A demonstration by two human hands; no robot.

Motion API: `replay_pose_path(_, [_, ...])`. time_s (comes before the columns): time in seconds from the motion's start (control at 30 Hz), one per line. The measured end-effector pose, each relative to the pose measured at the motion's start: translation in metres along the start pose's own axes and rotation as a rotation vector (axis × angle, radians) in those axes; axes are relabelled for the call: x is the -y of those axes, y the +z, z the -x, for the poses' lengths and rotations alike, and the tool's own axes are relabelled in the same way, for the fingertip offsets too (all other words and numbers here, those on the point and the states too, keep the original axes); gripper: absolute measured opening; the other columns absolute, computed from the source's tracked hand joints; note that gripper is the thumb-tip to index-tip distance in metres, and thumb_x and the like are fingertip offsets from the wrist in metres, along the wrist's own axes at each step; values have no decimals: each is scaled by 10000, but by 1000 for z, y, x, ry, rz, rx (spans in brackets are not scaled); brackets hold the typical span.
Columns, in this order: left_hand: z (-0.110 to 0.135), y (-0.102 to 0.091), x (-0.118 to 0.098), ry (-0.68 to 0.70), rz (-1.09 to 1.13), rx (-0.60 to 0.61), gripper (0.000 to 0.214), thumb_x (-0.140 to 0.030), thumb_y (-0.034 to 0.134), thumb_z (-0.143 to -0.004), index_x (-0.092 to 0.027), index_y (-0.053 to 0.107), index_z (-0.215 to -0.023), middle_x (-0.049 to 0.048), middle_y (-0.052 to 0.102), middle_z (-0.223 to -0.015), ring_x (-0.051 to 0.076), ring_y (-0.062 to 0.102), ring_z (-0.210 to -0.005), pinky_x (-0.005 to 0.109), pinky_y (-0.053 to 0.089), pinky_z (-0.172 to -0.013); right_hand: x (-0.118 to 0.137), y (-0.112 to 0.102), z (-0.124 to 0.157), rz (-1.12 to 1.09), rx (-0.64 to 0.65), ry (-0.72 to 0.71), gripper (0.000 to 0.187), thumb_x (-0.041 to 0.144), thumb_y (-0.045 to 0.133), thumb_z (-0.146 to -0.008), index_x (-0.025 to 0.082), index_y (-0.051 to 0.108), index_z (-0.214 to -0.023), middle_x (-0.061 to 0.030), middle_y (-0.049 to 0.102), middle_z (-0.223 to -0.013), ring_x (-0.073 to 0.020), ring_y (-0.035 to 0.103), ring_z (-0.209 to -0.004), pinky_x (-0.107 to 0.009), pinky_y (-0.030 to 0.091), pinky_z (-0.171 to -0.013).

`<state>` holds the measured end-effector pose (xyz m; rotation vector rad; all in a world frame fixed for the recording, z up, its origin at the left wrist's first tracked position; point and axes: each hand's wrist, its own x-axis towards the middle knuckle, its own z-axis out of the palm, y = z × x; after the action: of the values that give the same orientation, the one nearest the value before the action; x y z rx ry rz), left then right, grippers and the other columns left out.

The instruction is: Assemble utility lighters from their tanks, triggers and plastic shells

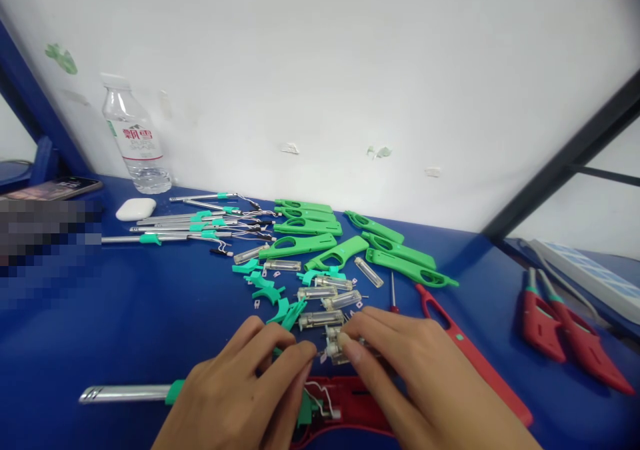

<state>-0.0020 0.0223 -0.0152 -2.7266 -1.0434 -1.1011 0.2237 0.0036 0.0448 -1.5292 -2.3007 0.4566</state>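
My left hand (240, 383) hovers over an opened red lighter shell (345, 397), its thumb and index finger pressed together; what they hold, if anything, is hidden. A metal lighter tube (125, 394) with a green collar extends left from beneath that hand, and white wires (323, 397) lie inside the shell. Just beyond the shell, my right hand (410, 363) has its thumb and index finger closed around a clear fuel tank (336, 355), partly covered by the fingers. Several other clear tanks (321, 319) and teal plastic triggers (270, 294) lie in front of my hands.
Green shell halves (300, 244) and wired metal tubes (165, 238) lie toward the wall. A red shell half (480, 357) and a small screwdriver (393, 297) are at right, beyond them red lighters (543, 323). A water bottle (135, 137), white case (136, 209) and phone (65, 187) stand left.
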Motion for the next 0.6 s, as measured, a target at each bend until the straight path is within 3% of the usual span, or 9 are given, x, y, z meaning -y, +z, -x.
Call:
replay_pose_path(0.33, [-1, 0, 0, -16, 24, 4, 208, -104, 518, -1024, -232, 611, -1160, 22, 691, -937, 189, 671, -787, 339, 632, -775, 2, -1, 1, -53, -20, -59, 171, 254, 580, -1064, 288, 692, -939, 58, 740, -899, -146, 701, -805, -261, 455, -661])
replay_pose_path(0.6, [-2, 0, -3, -24, 4, -27, 231, -100, 539, -1016, -231, 607, -1194, 25, 704, -978, 196, 694, -812, 387, 647, -863, -1, -3, 3, -8, -74, -46, 211, 264, 522, -1083, 268, 682, -946, 34, 725, -887, -163, 686, -804, -283, 466, -701])
